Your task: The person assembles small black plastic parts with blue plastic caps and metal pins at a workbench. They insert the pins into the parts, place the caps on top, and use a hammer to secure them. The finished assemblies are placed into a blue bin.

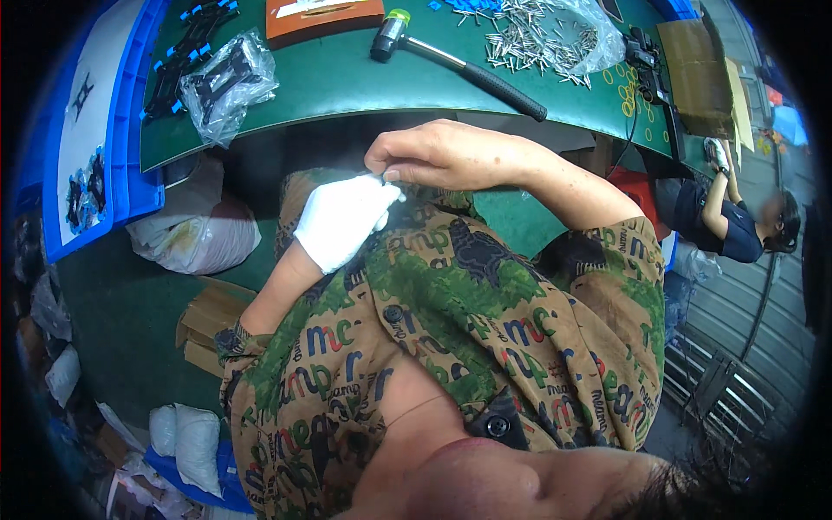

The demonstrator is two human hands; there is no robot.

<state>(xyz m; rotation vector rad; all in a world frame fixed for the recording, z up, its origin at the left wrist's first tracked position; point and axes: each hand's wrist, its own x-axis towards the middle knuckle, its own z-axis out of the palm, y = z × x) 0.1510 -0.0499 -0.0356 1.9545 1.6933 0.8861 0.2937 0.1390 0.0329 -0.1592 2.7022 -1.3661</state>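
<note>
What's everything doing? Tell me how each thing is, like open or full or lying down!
Left hand: gloved, against the right.
Right hand: bare, fingers bent; whether it grips anything is unclear.
Hammer: lying down, in nobody's hand.
Pins: loose, heaped.
Yellow rings: scattered.
Left bag: crumpled, filled.
Right bag: crumpled.
Blue tray: partly filled.
Sack: bulging.

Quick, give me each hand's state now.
Left hand, white-gloved: fingers curled; whether it holds anything can't be told.
Right hand, bare: fingers bent, meeting the left's; whether it holds anything can't be told.
</note>
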